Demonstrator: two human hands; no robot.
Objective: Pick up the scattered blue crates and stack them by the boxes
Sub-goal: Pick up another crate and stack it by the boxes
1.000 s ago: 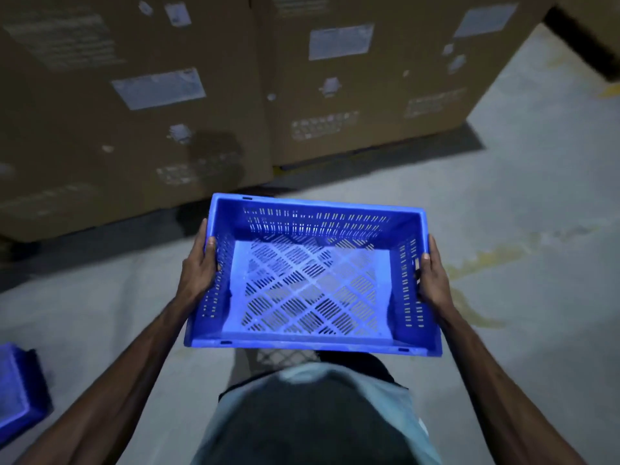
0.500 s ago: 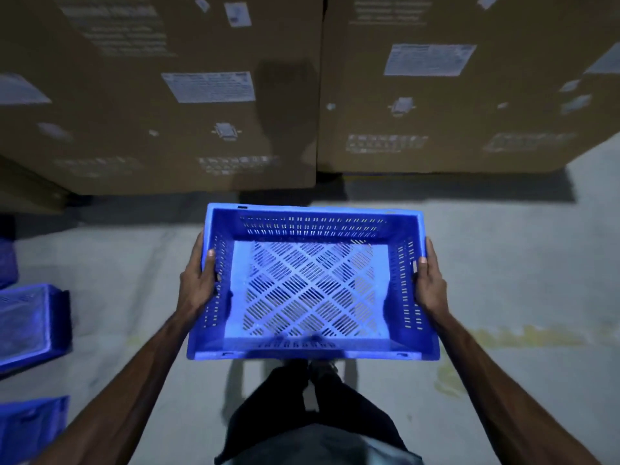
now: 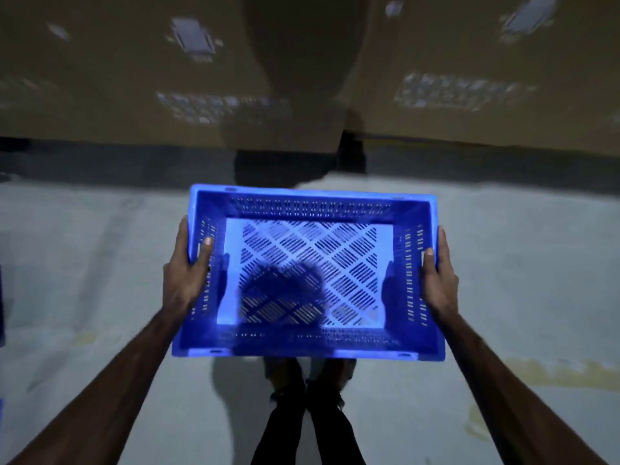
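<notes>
I hold an empty blue slotted crate point(image 3: 308, 209) level in front of me, above the concrete floor. My left hand point(image 3: 188, 273) grips its left wall, thumb hooked over the rim on the inside. My right hand point(image 3: 436, 276) grips the right wall the same way. Two large cardboard boxes point(image 3: 167, 72) stand side by side just beyond the crate, with a dark gap between them. My head's shadow falls on the crate's lattice bottom.
The grey concrete floor point(image 3: 84, 263) runs left and right of the crate, with a yellowish stain point(image 3: 553, 370) at the right. A sliver of another blue crate point(image 3: 1, 313) shows at the left edge. My feet point(image 3: 308, 380) stand below the crate.
The view has swung left and closer to the boxes, which now fill the top. The blue crates seen at the left have slid almost out of view. My grip on the crate is unchanged.
</notes>
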